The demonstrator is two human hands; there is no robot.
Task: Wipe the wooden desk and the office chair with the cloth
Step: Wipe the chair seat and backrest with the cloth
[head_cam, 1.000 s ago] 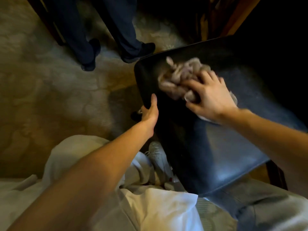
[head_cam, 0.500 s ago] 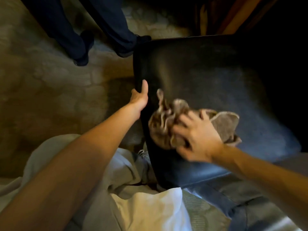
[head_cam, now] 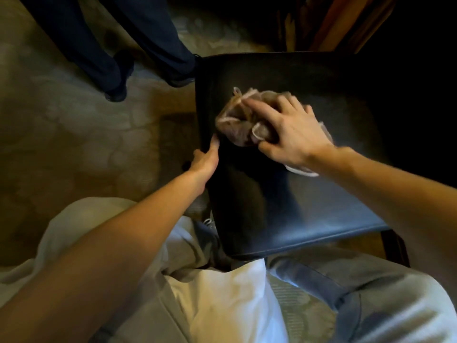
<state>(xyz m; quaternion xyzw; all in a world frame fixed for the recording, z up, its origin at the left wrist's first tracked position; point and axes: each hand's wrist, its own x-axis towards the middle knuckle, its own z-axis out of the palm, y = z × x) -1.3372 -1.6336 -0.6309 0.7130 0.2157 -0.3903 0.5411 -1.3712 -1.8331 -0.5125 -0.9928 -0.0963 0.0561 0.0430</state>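
**Cloth on the chair seat, left hand bracing the edge**

The carpeted floor (head_cam: 74, 134) fills the left of your view, with a standing person's legs (head_cam: 148, 45) at the top. The office chair (head_cam: 309, 206) shows its dark, smooth seat, front edge towards you. Wooden furniture (head_cam: 346, 26) stands in the dark beyond it, perhaps the desk, though it is too dim to be sure. The cloth (head_cam: 237, 122) lies bunched on the seat's far left part, its long axis running from that corner back under your palm. It is soft and limp, and will likely slide readily on so slick a seat — press it from above, at its middle. Your right hand (head_cam: 294, 134) does just that, fingers spread and fairly straight on top. Your left hand (head_cam: 205, 162) grips the seat's left edge, thumb on top.
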